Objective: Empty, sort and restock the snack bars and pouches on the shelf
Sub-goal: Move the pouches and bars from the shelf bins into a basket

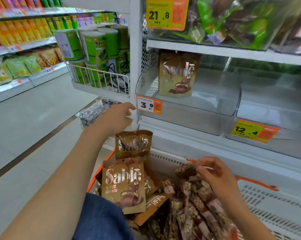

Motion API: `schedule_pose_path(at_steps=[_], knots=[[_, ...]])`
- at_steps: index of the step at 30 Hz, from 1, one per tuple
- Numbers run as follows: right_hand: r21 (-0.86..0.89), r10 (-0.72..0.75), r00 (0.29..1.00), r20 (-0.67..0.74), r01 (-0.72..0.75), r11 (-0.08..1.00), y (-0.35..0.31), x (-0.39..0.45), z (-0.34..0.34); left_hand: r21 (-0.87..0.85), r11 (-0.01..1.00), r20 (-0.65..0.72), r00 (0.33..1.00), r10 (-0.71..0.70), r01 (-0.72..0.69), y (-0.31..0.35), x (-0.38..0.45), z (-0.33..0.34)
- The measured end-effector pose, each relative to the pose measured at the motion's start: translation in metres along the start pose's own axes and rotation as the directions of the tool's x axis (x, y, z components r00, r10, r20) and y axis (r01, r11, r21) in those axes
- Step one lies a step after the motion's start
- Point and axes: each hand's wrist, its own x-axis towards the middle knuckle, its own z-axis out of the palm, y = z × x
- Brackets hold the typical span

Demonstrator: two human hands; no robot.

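Brown pouches (123, 186) are filling our basket (267, 201); our right hand (215, 174) is pinching a snack bar (186, 170), left hand (116, 116) hanging loose, empty.

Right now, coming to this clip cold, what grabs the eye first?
The lone gold Sablé pouch standing upright in the otherwise bare clear shelf bin, above the 3.9 price tag. Below it, more Sablé pouches and snack bars fill the orange-rimmed basket. The right hand holds a bar there; the left hand reaches toward the shelf.
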Motion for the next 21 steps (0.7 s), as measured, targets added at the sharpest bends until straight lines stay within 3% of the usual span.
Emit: schedule_pose_path(at_steps=[3,6,10,14,17,21], knots=[[0.028,-0.117,0.993,-0.024,0.118,0.993,-0.045,0.033,-0.010,-0.046,0.990,-0.116,0.985,0.124,-0.130,0.030,0.021,0.013],[-0.015,-0.226,0.974,-0.036,0.225,0.974,-0.087,0.091,-0.009,-0.025,0.987,-0.104,0.982,0.156,-0.160,0.048,0.043,0.032],[-0.325,-0.330,0.938,-0.111,0.279,0.904,-0.114,0.194,0.009,0.076,0.992,-0.056,0.993,0.108,-0.103,0.045,0.077,0.052],[-0.490,-0.230,0.961,-0.152,0.129,0.862,-0.119,0.299,0.029,-0.019,0.995,-0.003,0.995,0.101,-0.101,0.031,0.098,0.067],[-0.558,-0.180,0.976,-0.122,0.082,0.825,-0.119,0.349,0.037,-0.115,0.990,0.147,0.984,0.102,-0.086,0.030,0.102,0.073],[-0.368,-0.084,0.990,-0.114,0.037,0.929,-0.118,0.384,0.047,-0.023,0.998,0.219,0.973,0.067,-0.064,0.031,0.104,0.079]])
